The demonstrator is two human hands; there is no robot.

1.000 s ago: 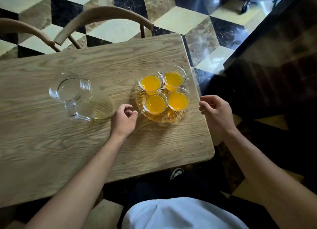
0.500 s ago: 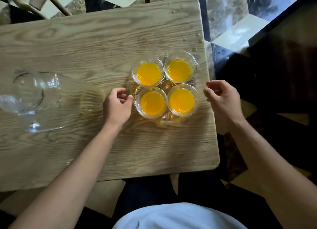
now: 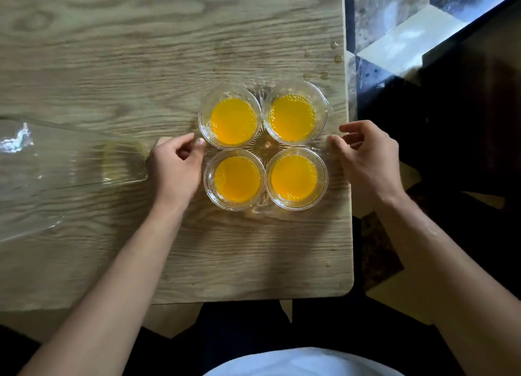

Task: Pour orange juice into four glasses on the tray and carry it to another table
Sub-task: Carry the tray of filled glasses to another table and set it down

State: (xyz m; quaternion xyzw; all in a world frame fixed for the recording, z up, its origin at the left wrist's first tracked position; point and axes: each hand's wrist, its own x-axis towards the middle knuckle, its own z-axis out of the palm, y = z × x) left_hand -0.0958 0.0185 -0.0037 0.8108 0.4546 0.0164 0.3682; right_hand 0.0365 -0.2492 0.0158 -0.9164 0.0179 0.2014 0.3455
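Note:
A clear glass tray (image 3: 260, 210) rests on the wooden table (image 3: 135, 51) near its right edge. On it stand several glasses of orange juice in a tight square, such as the far-left glass (image 3: 232, 120) and the near-right glass (image 3: 296, 177). My left hand (image 3: 176, 168) pinches the tray's left rim with thumb and curled fingers. My right hand (image 3: 366, 155) has its fingertips on the right rim. The tray sits flat on the table.
An empty clear glass jug (image 3: 56, 172) stands at the left, close behind my left hand. Juice droplets (image 3: 337, 57) dot the table by its right edge. Beyond that edge lie patterned floor tiles (image 3: 394, 45) and a dark surface (image 3: 465, 108).
Both hands have closed in from beside the tray onto its left and right rims. My head has leaned forward, so I look straight down on the glasses.

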